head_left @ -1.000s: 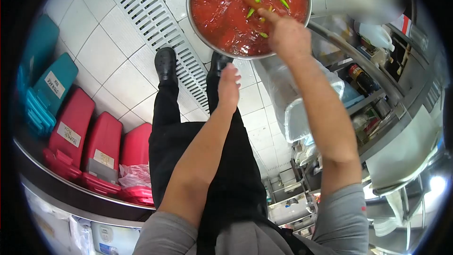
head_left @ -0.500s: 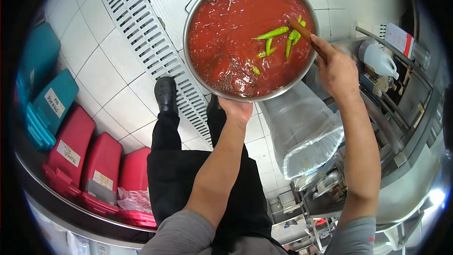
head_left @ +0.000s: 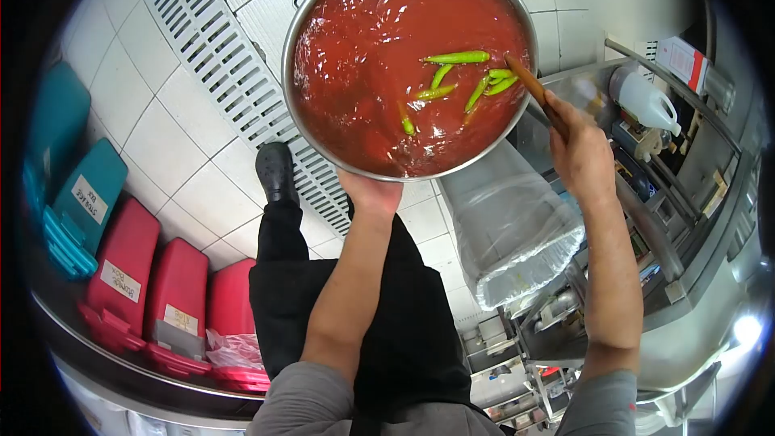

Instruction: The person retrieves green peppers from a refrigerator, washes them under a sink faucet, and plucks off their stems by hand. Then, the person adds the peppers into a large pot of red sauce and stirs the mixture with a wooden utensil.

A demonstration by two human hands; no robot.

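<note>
1. You stand in what looks like a commercial kitchen;
2. before you, a wide pot (head_left: 287,73) of red liquid (head_left: 363,56) and green chillies (head_left: 457,57);
3. beneath you, floor tiles (head_left: 184,101) and a slotted drain grating (head_left: 211,52);
4. around you, labelled storage boxes (head_left: 125,250) and metal shelving (head_left: 647,226).

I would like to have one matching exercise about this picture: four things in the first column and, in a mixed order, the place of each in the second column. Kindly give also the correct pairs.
Things
1. Left hand
2. Green chillies
3. Teal boxes
4. Right hand

Places
A. Beside the pinkish-red boxes
B. Around a brown stick
C. Against the near side of the pot
D. In the red liquid

Pairs: 1-C, 2-D, 3-A, 4-B
</note>
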